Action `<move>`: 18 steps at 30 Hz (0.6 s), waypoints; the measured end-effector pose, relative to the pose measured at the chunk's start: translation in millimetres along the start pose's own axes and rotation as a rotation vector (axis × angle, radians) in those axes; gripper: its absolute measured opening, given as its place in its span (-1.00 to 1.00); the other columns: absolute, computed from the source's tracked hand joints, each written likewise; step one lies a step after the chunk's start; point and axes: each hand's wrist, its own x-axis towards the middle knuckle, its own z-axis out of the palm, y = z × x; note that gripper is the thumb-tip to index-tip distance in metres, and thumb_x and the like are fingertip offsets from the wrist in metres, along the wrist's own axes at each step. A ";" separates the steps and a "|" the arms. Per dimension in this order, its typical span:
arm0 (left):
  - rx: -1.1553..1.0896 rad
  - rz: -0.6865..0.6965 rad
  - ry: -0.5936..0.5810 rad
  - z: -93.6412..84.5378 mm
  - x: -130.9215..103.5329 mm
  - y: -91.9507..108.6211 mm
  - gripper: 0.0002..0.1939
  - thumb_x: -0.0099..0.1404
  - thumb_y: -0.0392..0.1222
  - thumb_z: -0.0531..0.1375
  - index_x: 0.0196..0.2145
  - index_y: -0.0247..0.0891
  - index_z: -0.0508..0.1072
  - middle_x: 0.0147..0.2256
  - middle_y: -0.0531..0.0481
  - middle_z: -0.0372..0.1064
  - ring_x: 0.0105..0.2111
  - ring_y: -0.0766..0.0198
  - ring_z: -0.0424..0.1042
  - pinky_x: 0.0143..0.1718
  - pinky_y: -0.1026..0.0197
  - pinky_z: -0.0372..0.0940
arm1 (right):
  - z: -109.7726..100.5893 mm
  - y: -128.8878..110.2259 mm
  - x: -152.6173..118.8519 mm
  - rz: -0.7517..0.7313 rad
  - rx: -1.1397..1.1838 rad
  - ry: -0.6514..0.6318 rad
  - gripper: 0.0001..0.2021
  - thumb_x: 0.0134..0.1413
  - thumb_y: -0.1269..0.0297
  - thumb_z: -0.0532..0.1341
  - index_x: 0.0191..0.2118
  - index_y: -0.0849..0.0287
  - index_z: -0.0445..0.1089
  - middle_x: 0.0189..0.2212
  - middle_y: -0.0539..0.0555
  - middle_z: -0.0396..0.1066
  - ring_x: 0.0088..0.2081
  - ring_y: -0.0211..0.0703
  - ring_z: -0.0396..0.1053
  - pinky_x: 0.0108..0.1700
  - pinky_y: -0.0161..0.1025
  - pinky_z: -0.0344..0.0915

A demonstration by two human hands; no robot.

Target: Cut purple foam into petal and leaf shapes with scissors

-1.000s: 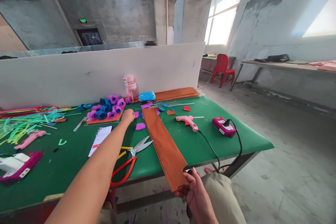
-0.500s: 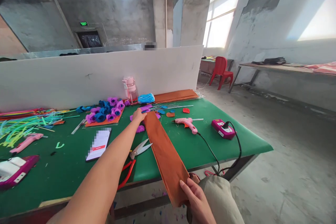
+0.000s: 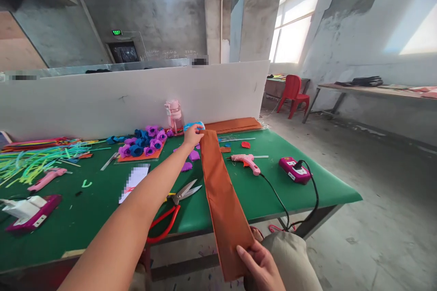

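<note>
A long brown-orange strip of crepe paper stretches between my two hands, slanting from the table's far side to the front edge. My left hand pinches its far end, with the arm reached out over the table. At the near end, below the table edge, my right hand grips the strip with the thumb on top; its other fingers are partly hidden. Red-handled scissors lie with parted blades just left of the strip. To its right rests a pink glue gun.
Purple and blue paper flowers sit at the back left near a phone. A magenta power strip with a black cord stands on the right. Behind are a pink bottle, more brown paper and a white partition.
My left hand has lifted the strip's far end upward and away, pulling the strip straighter. My right hand keeps its hold near the front edge. The view has shifted slightly left.
</note>
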 end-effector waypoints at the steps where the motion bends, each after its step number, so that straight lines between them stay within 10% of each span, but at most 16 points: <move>1: 0.004 -0.003 -0.016 2.0 -0.1 0.0 -0.68 0.32 -0.11 0.12 -0.02 -0.30 0.33 -0.07 -0.11 0.33 -0.17 0.19 0.39 -0.17 0.04 0.36 | 0.6 2.6 -1.5 0.009 -0.016 -0.015 -0.60 -0.30 0.04 0.42 -0.32 0.21 0.50 -0.47 0.09 0.49 -0.43 -0.11 0.41 -0.30 -0.23 0.34; 6: 0.042 -0.030 -0.114 2.8 -7.0 -17.8 -0.67 0.32 -0.11 0.12 -0.01 -0.30 0.32 -0.06 -0.11 0.32 -0.15 0.18 0.39 -0.17 0.03 0.35 | 5.0 17.9 -0.2 0.045 -0.088 -0.065 -0.56 -0.35 0.00 0.42 -0.35 0.23 0.48 -0.58 0.06 0.45 -0.57 -0.17 0.35 -0.48 -0.28 0.29; 18: 0.423 -0.201 -0.142 -65.5 -15.1 -97.5 -0.68 0.32 -0.11 0.12 -0.01 -0.27 0.33 -0.03 -0.11 0.30 -0.11 0.16 0.37 -0.12 0.01 0.33 | 6.6 15.5 7.5 0.139 0.077 0.017 -0.62 -0.30 0.09 0.42 -0.31 0.21 0.47 -0.46 0.06 0.50 -0.42 -0.11 0.44 -0.37 -0.28 0.34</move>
